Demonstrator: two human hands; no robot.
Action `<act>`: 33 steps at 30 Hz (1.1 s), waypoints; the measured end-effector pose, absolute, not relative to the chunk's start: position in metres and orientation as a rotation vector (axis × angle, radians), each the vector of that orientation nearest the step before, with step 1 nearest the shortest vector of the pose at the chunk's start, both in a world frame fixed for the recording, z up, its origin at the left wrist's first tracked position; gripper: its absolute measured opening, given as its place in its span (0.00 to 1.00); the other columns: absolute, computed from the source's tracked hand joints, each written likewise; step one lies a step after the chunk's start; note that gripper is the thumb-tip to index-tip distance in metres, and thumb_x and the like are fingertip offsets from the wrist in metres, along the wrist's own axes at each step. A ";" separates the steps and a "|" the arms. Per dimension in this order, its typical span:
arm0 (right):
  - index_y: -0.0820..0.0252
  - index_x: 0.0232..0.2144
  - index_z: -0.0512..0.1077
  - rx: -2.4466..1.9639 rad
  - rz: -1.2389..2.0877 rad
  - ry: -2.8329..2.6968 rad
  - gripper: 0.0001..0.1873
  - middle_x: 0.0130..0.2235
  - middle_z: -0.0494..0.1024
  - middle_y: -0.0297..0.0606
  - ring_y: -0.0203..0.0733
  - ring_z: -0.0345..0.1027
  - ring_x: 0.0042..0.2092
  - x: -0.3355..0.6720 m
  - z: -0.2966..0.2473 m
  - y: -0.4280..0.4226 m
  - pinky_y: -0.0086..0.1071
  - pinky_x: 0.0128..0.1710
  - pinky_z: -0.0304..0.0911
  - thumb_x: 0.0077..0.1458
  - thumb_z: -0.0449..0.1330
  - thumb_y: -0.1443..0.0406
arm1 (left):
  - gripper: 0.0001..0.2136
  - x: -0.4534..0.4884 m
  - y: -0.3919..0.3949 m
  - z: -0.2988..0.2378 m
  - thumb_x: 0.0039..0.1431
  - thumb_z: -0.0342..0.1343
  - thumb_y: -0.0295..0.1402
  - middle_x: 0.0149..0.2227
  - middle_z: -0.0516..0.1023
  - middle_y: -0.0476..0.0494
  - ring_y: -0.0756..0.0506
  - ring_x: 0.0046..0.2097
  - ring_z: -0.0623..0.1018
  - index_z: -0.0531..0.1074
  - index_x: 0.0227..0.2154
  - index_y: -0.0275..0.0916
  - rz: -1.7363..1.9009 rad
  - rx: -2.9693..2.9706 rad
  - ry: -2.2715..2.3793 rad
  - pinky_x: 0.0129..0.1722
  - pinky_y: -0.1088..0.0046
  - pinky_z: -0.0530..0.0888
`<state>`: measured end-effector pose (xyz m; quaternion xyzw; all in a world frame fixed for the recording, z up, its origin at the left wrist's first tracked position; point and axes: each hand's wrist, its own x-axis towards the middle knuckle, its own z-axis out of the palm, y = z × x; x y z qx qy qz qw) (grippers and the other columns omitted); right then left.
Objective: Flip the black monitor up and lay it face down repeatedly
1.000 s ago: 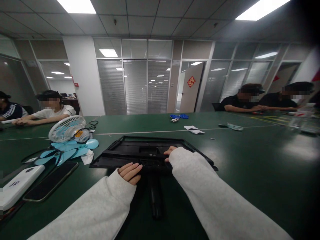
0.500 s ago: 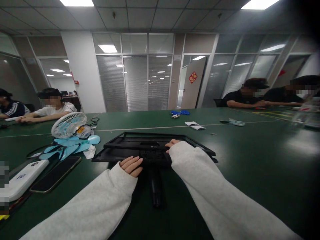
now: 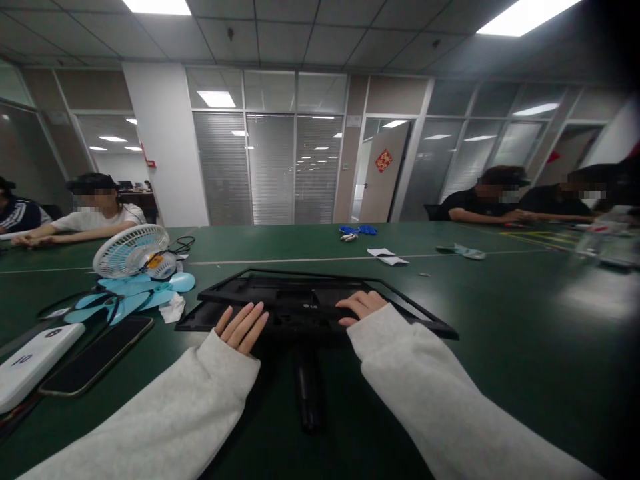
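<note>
A black monitor back shell [image 3: 280, 297] with an LG mark lies flat on the green table [image 3: 500, 333] in front of me. A black stand neck [image 3: 307, 390] runs from its near edge toward me. My left hand [image 3: 243, 327] rests flat on the shell's near left edge, fingers stretched out and together. My right hand [image 3: 363, 307] lies palm down on the shell right of the middle, fingers extended. Both arms wear light grey sleeves. Neither hand holds anything.
A small white and blue desk fan [image 3: 135, 257] with loose blue blades [image 3: 125, 300] stands left, beside a dark phone [image 3: 97, 363] and a white power bank [image 3: 30, 363]. Blue items [image 3: 357, 231] and paper scraps [image 3: 387, 257] lie farther back. Seated people work at far left and far right.
Both hands have spread apart along the shell's near edge. The left fingers now point forward and stretched; the right hand has slid right and shows more of itself. The shell shifted slightly.
</note>
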<state>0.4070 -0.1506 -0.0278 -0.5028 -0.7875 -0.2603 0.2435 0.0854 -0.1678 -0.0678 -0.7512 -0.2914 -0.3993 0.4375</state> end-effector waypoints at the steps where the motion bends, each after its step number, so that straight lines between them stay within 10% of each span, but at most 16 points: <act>1: 0.48 0.41 0.76 -1.371 -0.702 -2.155 0.10 0.38 0.73 0.37 0.41 0.60 0.37 0.407 -0.026 -0.151 0.35 0.37 0.55 0.56 0.60 0.60 | 0.22 0.083 -0.166 -0.069 0.60 0.42 0.19 0.54 0.74 0.40 0.46 0.60 0.68 0.68 0.55 0.35 -0.997 -1.849 -0.747 0.65 0.61 0.53; 33: 0.55 0.36 0.75 -1.354 -0.778 -1.974 0.22 0.36 0.76 0.38 0.44 0.61 0.39 0.387 -0.024 -0.179 0.41 0.45 0.45 0.62 0.48 0.49 | 0.25 0.077 -0.165 -0.079 0.63 0.41 0.20 0.56 0.72 0.40 0.45 0.59 0.69 0.59 0.62 0.38 -1.014 -1.907 -0.774 0.59 0.64 0.64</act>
